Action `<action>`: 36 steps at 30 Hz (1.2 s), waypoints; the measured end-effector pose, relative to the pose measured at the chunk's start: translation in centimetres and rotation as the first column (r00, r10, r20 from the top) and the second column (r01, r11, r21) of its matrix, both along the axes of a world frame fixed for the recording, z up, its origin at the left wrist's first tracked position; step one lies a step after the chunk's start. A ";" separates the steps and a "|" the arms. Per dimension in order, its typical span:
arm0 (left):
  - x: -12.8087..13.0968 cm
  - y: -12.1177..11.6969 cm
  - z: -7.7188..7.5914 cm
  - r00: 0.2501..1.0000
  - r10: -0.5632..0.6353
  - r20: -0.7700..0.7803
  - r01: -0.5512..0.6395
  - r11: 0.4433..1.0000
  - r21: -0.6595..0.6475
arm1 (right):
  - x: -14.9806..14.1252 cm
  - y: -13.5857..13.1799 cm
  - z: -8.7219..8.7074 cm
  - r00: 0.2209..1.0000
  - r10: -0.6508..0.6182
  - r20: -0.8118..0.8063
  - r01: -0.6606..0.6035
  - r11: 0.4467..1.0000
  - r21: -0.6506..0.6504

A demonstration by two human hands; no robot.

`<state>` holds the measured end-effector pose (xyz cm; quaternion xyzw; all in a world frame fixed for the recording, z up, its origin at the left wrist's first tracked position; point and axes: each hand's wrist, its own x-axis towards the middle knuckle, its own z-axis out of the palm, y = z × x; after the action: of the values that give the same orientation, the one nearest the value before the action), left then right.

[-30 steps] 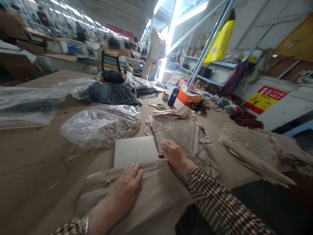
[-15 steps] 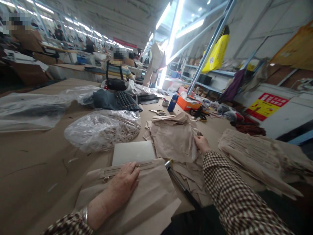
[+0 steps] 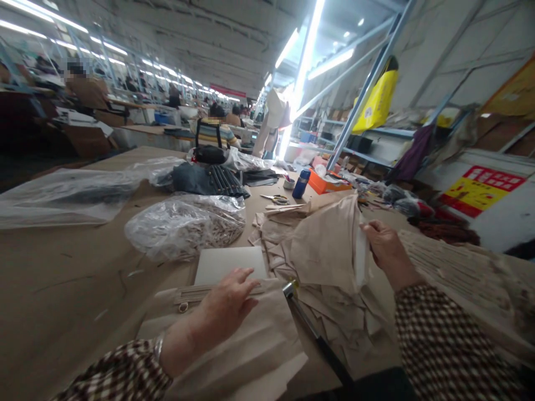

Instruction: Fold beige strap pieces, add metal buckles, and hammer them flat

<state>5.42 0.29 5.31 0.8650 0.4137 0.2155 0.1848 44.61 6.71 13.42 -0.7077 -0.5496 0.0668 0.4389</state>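
Observation:
My right hand (image 3: pixel 387 250) pinches the edge of a beige fabric piece (image 3: pixel 326 242) and holds it raised over a heap of similar cut pieces (image 3: pixel 334 312). A pale strip shows along its right edge. My left hand (image 3: pixel 225 306), fingers stretched, is over another beige fabric panel (image 3: pixel 251 340) with stitched strips and a metal ring (image 3: pixel 183 307) near its top edge. Whether the palm touches the panel I cannot tell. A flat white board (image 3: pixel 229 264) lies just beyond it. Between the panel and the heap rests a hammer-like tool (image 3: pixel 307 317) with a metal head and dark handle.
A clear plastic bag (image 3: pixel 184 225) of beige strips lies left of the board. Scissors (image 3: pixel 276 199), a blue bottle (image 3: pixel 301 184) and an orange box (image 3: pixel 330 182) stand farther back. More beige pieces (image 3: pixel 455 273) lie at the right. Other people sit in the background.
My right hand has lifted the fabric's right edge off the pile and moved right with it. The fingers of my left hand have risen from the panel and spread. The view has shifted slightly.

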 end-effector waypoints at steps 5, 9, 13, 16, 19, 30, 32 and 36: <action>6.0 -0.9 4.1 0.829 0.014 0.559 0.132 0.967 -0.220 | -10.1 -3.3 -0.6 0.852 0.348 -0.391 -0.269 0.932 0.244; 8.5 -0.9 5.2 0.677 0.189 0.711 0.167 0.902 -0.399 | -18.4 -5.0 -2.5 0.701 0.513 -0.495 -0.387 0.857 0.341; 6.6 -0.3 5.0 0.473 0.430 0.769 0.218 0.789 -0.575 | -20.3 -5.4 -2.5 0.642 0.711 -0.287 -0.601 0.699 0.387; 3.8 -0.5 5.6 0.454 0.511 0.730 0.390 0.623 -0.679 | -17.8 -4.5 -1.4 0.674 0.719 0.169 -0.733 0.623 0.272; 1.5 -0.9 6.5 0.487 0.502 0.714 0.460 0.548 -0.699 | -15.6 -3.9 -0.1 0.523 0.751 0.403 -0.841 0.532 0.100; -1.4 -0.7 11.1 0.875 0.122 0.469 -0.022 0.977 -0.213 | -14.5 -5.6 3.4 0.429 0.710 0.559 -0.792 0.593 -0.146; -1.6 -1.7 13.1 0.938 0.107 0.330 -0.133 0.990 0.057 | -13.7 -5.7 5.4 0.399 0.539 0.742 -0.728 0.678 -0.100; -1.3 -4.1 15.9 0.986 0.075 0.149 -0.085 0.994 0.062 | -14.4 -7.6 8.6 0.331 0.462 0.823 -0.689 0.714 -0.124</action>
<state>4.17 -3.84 21.17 0.8354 0.4258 0.2995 0.1763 30.23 -0.84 22.03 -0.3499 -0.9038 -0.1801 0.1682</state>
